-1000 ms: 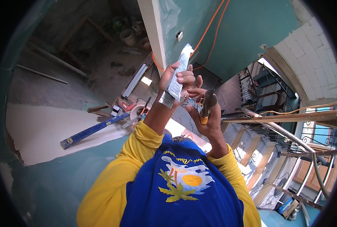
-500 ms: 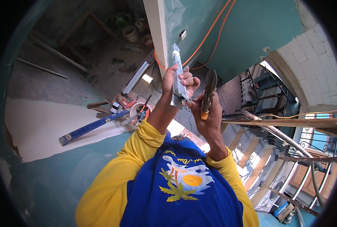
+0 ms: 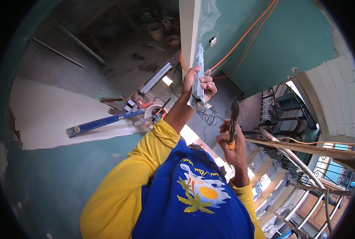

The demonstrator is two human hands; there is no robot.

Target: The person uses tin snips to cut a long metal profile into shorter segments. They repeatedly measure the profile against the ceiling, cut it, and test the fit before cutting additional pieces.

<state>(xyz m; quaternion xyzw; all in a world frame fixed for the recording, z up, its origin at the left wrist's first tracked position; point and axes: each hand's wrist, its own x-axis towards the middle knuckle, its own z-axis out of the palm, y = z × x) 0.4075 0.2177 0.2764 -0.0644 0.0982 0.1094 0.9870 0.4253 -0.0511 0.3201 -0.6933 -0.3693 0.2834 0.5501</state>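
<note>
My left hand (image 3: 188, 82) is closed around a short length of galvanized metal channel (image 3: 198, 59), held up in front of me. The channel's near end has a cut flap bent outward. Lower and to the right, my right hand (image 3: 236, 154) grips a pair of tin snips (image 3: 235, 115) with yellow-orange handles. The snips' dark blades point away from me and stand apart from the channel. Part of the handles is hidden by my fingers.
A blue spirit level (image 3: 102, 123) lies to the left, near a white bucket (image 3: 155, 111) of tools and a red power tool (image 3: 143, 102). Orange cable (image 3: 247, 34) runs along the green wall. Metal railing (image 3: 293, 157) and a wooden plank (image 3: 305, 146) edge the stairs at right.
My right hand has drawn the snips down and away from the channel's near end. The view has shifted, so both hands appear farther right. The left hand still holds the channel.
</note>
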